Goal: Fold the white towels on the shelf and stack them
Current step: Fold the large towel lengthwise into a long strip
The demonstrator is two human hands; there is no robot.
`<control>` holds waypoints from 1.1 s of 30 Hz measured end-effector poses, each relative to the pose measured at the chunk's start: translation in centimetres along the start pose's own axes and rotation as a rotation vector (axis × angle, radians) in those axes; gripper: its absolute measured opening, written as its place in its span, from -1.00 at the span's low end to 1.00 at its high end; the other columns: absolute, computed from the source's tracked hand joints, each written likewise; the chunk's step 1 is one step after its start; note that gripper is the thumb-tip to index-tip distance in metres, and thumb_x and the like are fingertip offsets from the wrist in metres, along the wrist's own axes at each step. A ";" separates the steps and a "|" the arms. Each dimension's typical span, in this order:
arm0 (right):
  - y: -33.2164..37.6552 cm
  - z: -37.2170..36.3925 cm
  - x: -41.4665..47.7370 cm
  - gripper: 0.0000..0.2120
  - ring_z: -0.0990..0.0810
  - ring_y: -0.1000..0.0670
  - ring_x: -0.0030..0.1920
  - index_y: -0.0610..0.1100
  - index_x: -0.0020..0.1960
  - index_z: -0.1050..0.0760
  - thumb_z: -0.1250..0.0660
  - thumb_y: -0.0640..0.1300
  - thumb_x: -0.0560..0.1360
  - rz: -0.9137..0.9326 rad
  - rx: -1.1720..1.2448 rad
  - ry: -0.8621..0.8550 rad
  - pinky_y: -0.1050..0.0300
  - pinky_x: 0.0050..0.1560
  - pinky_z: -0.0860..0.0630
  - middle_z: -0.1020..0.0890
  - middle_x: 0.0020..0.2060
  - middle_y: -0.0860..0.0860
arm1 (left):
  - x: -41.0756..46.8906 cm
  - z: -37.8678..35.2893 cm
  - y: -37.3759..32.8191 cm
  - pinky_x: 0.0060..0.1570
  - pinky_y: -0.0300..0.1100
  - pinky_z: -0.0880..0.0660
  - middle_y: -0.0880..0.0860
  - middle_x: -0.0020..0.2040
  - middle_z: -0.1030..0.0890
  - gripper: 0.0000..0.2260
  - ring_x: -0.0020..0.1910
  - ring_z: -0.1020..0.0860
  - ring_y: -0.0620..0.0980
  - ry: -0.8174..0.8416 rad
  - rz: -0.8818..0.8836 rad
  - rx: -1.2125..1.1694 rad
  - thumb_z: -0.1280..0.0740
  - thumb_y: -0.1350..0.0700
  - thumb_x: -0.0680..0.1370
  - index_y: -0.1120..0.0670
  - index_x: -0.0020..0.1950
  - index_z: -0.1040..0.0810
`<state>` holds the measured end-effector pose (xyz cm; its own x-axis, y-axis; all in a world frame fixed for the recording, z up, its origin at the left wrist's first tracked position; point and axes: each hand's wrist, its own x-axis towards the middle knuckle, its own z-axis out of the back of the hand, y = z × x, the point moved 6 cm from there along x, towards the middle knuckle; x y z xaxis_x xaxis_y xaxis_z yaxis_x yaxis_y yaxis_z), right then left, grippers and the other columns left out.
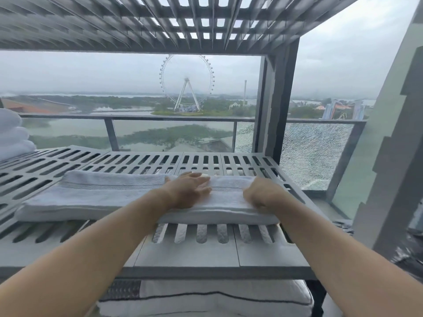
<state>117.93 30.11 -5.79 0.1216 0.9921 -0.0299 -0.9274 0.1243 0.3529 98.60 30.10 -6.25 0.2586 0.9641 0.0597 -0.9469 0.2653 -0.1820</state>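
Note:
A long white towel (98, 197), folded into a thick strip, lies across the grey slotted shelf (142, 161). My left hand (191, 188) rests flat on its middle with straight fingers pointing right. My right hand (263, 195) sits on the towel's right end with fingers curled down over its near edge, gripping the fabric. A stack of folded white towels (12, 136) stands at the shelf's far left edge.
The upper shelf's grey grid (160, 21) hangs overhead. A grey post (281, 99) stands at the back right. White bedding (206, 298) lies on the level below. Behind are a balcony railing and cracked glass (313, 154).

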 end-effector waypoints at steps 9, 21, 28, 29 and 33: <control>0.2 1.5 -3.4 -0.89 -0.52 -0.03 -0.20 -0.21 -0.09 -0.45 -0.26 -0.16 0.48 -0.084 0.073 -0.113 0.14 -0.25 -0.48 -0.52 -0.22 -0.06 | -3.7 2.0 3.8 0.41 0.30 0.06 -0.10 0.53 -0.11 -0.61 0.52 0.00 -0.06 -0.008 -0.081 -0.039 0.03 -0.01 0.63 -0.20 0.47 -0.18; 10.5 4.7 -9.4 -0.76 -0.55 -0.10 -0.12 -0.23 0.04 -0.40 -0.24 -0.35 0.37 -0.002 -0.106 -0.366 0.11 -0.23 -0.39 -0.55 -0.18 -0.07 | -7.8 3.9 10.1 0.34 0.38 0.22 -0.11 0.54 -0.07 -0.60 0.52 0.06 -0.06 0.013 -0.062 0.101 0.05 -0.04 0.64 -0.16 0.50 -0.14; 25.7 0.2 -13.7 -0.72 -0.52 -0.10 -0.05 -0.09 0.09 -0.44 -0.22 -0.30 0.41 0.281 -0.384 -0.387 -0.21 0.26 -0.18 -0.48 -0.24 0.00 | -9.0 6.2 14.8 0.34 0.06 -0.30 -0.03 0.41 -0.40 -0.61 0.36 -0.36 -0.02 -0.157 -0.033 -0.078 -0.11 -0.05 0.55 -0.08 0.37 -0.37; 26.8 -1.5 -14.0 -0.71 -0.51 -0.10 -0.07 -0.08 0.11 -0.44 -0.22 -0.30 0.43 0.309 -0.416 -0.356 -0.18 0.20 -0.22 -0.41 -0.30 0.00 | -9.3 6.2 15.4 0.30 0.02 -0.35 -0.02 0.38 -0.44 -0.61 0.33 -0.40 -0.01 -0.161 -0.023 -0.053 -0.14 -0.06 0.54 -0.07 0.36 -0.39; 28.3 -6.4 -15.0 -0.70 -0.49 -0.13 0.11 -0.09 0.21 -0.43 -0.22 -0.25 0.49 0.393 -0.574 -0.270 -0.13 0.19 -0.26 -0.55 0.00 -0.02 | -10.8 5.8 18.0 0.23 -0.04 -0.41 0.02 0.28 -0.53 -0.65 0.25 -0.48 0.02 -0.190 0.024 0.000 -0.20 -0.07 0.54 -0.04 0.30 -0.46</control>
<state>87.58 18.86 -1.34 -0.2433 0.9358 0.2551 -0.9503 -0.1773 -0.2559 77.65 24.41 -4.50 0.1955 0.9510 0.2394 -0.9523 0.2424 -0.1854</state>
